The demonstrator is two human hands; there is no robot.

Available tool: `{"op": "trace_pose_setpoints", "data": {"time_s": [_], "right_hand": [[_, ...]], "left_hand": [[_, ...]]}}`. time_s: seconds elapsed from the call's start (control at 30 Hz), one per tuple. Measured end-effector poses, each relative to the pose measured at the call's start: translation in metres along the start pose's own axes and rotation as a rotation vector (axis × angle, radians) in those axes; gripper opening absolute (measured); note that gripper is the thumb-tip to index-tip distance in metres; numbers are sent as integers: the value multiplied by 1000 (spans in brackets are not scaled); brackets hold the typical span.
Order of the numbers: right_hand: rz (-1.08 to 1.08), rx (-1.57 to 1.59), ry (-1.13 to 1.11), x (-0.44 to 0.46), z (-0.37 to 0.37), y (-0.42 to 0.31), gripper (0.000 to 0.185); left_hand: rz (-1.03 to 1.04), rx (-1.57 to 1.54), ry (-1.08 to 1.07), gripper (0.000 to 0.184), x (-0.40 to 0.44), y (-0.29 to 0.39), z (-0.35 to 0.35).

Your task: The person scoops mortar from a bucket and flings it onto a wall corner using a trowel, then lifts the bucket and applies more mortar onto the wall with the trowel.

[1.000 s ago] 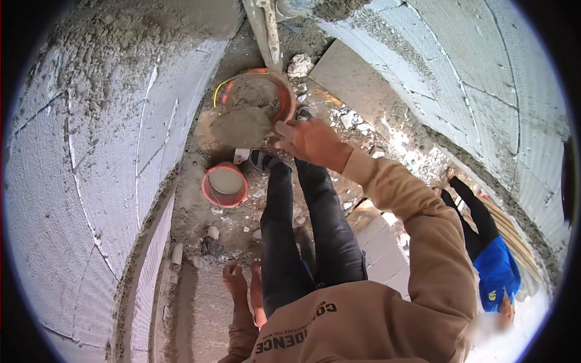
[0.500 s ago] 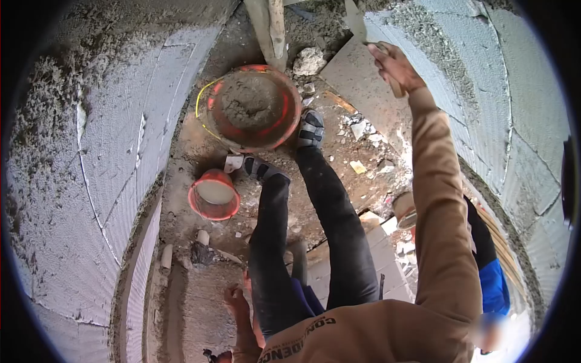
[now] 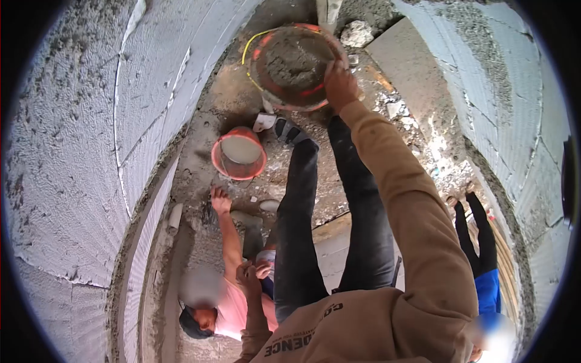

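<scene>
My right hand [image 3: 342, 85] is closed around a trowel at the right rim of the large red tub [image 3: 315, 109]. Only the end of the trowel's handle [image 3: 361, 95] shows; its blade is hidden by the hand or in the mortar. Grey wet mortar [image 3: 293, 60] fills much of the tub. Down at my left side, my left hand [image 3: 248, 278] is held with curled fingers, with nothing visible in it. Nearer to me than the tub stands a small red bucket [image 3: 259, 170] with pale liquid in it.
A co-worker in a pink shirt [image 3: 233, 305] crouches at my left, one hand [image 3: 221, 201] stretched towards the small bucket. Another person in blue [image 3: 487, 290] is at the right. Block walls [image 3: 72, 181] flank both sides. Rubble [image 3: 399, 109] and a slab [image 3: 417, 72] lie at right.
My right hand has come down and left from the right wall to the tub with the trowel. My left hand has risen slightly. The pink-shirted co-worker has come further into view, arm outstretched.
</scene>
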State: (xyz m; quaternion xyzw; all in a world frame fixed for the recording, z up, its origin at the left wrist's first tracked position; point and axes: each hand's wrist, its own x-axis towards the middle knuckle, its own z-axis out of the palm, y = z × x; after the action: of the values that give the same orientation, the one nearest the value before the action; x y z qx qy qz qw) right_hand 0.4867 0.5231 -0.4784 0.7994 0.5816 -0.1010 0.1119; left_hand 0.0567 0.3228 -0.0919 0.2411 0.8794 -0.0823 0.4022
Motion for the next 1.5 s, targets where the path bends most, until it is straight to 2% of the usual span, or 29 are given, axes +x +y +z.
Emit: {"op": "trace_pose_setpoints", "data": {"time_s": [0.03,0.07,0.13,0.17,0.27,0.43,0.57,0.67,0.77,0.87,0.9,1.0,1.03,1.07,1.13,1.2,1.27,1.33,1.4,1.43,1.5], "right_hand": [[86,-60,-129,15,26,-12,18],[40,-26,-181,21,46,-25,20],[-45,38,-283,25,77,-45,23],[-62,182,-369,25,88,-48,31],[-97,631,-453,14,78,-26,34],[-99,677,-350,-21,6,-9,36],[-124,647,-262,-30,-54,5,36],[-200,717,-132,-40,-117,21,35],[-265,738,-102,-52,-188,38,34],[-341,821,-155,-67,-233,58,35],[-369,857,-190,-68,-244,65,36],[-497,1040,-458,-52,-272,97,41],[-498,1119,-667,-37,-276,112,43],[-489,1185,-697,-31,-240,123,44],[-35,1209,-1354,16,-218,166,45],[102,1101,-1197,64,-171,215,47],[424,1099,-836,97,-124,257,67],[491,1045,-462,90,-110,287,70],[297,871,-447,57,-115,296,68],[219,824,-434,34,-122,292,54],[-2,864,-267,-16,-127,255,30]], "left_hand": [[61,100,18,24,15,-42,-10],[123,199,35,24,26,-65,-18],[139,234,37,24,30,-61,-19],[134,212,39,25,31,-60,-17],[150,155,-9,25,29,-42,-8],[205,113,-53,21,30,-22,-12],[299,169,-12,21,36,-26,-28],[345,160,-6,22,37,-16,-32],[382,275,-16,23,46,-24,-33],[421,202,-39,21,38,-7,-22],[371,167,-51,22,30,2,-18],[222,81,-72,27,12,35,0],[176,59,-74,29,11,39,7],[131,38,-75,31,10,42,14],[87,81,-56,29,7,53,27],[150,141,-49,28,28,27,35],[190,198,-50,26,46,-12,44],[173,234,-52,25,61,-42,48],[157,251,-53,24,67,-66,52],[145,261,-55,24,61,-73,47],[300,340,-37,24,40,-52,51]]}}
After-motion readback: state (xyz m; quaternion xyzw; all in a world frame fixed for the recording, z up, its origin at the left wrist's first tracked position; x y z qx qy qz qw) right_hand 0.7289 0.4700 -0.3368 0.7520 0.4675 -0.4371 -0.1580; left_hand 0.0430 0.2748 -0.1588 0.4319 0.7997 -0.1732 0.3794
